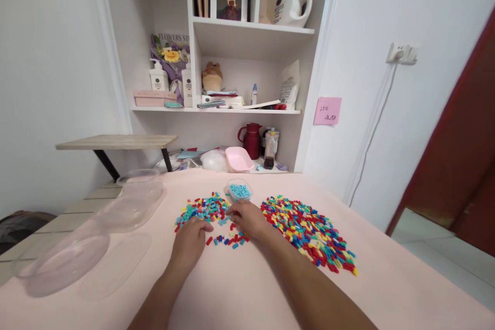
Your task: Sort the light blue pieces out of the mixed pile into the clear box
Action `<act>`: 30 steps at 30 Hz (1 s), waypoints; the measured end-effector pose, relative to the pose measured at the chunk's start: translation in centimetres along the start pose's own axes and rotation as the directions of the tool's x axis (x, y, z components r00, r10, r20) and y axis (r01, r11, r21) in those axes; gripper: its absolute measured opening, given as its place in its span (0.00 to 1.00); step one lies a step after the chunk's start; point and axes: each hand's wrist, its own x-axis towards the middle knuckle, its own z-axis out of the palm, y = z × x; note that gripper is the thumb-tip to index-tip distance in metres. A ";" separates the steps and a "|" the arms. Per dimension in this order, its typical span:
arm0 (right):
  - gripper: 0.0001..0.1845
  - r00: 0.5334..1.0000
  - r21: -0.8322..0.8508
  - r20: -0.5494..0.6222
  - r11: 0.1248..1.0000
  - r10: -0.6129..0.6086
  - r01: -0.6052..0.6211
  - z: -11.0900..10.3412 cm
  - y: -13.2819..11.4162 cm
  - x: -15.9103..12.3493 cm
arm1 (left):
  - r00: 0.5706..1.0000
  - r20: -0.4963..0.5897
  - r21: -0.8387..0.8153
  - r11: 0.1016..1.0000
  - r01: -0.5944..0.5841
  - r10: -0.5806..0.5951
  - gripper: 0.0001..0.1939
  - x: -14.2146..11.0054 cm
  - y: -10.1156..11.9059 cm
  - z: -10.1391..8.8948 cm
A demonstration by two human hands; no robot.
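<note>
My left hand [190,241] rests at the near edge of a smaller pile of mixed coloured toy bricks [204,207]. Its thumb stretches to the right, apart from the other fingers, which are partly hidden. My right hand [249,218] reaches in from the right, with fingertips pinched together over light blue bricks [222,221]. Whatever lies between those fingertips is too small to make out. Just beyond this hand stands a small clear tub [249,197] holding light blue bricks [238,190]. Loose red and blue bricks [231,241] lie between my hands on the pink tabletop [232,289].
A larger mixed brick pile [309,232] spreads to the right of my right forearm. Clear plastic containers [131,206] and a clear lid [116,265] lie at the left. Behind the table are a pink basin [238,160], a red jug [252,140] and shelves [247,111].
</note>
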 end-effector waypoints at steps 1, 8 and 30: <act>0.13 1.000 -0.012 0.001 1.000 0.007 -0.007 0.0 0.0 0.1 | 1.000 -0.001 0.000 1.000 -0.001 0.001 0.20 0.0 0.0 0.0; 0.08 1.000 -0.045 -0.013 0.999 0.006 -0.007 0.0 -0.4 0.0 | 1.000 0.000 0.002 1.000 -0.003 0.003 0.20 0.0 -0.1 0.0; 0.16 0.880 0.318 -0.468 0.944 0.076 0.088 -2.0 1.7 0.7 | 1.000 0.002 0.004 1.000 -0.004 0.004 0.21 -0.3 0.3 -0.1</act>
